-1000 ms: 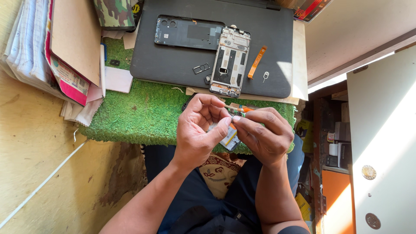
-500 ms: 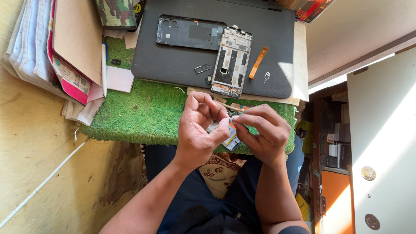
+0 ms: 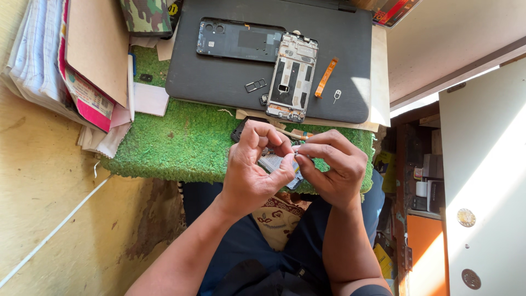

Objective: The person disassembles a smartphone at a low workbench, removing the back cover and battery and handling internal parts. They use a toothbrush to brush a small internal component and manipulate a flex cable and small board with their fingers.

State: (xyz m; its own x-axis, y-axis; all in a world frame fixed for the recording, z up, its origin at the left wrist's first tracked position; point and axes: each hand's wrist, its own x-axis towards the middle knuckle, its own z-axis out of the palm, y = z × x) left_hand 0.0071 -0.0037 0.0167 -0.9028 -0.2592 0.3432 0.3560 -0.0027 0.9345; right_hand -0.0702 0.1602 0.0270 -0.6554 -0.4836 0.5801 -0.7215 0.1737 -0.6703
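Note:
My left hand (image 3: 255, 167) and my right hand (image 3: 331, 164) meet over the front edge of a green turf-covered table (image 3: 181, 145). Together they pinch a small flat phone part (image 3: 279, 163), grey-white with a bit of blue, mostly hidden by the fingers. Further back, a dark grey mat (image 3: 219, 71) carries a black phone back cover (image 3: 238, 39), a stripped phone frame (image 3: 293, 77), an orange flex strip (image 3: 326, 77), a small SIM tray (image 3: 255, 85) and a SIM pin (image 3: 336, 96).
A stack of papers, cardboard and booklets (image 3: 71, 71) lies at the table's left. A camouflage pouch (image 3: 145, 15) sits at the back. To the right stand a white panel (image 3: 482, 164) and cluttered shelves (image 3: 424, 186). Bare concrete floor (image 3: 49, 219) is at left.
Both hands have shifted slightly toward me and the fingertips have regrouped on the small part. The items on the mat have not moved.

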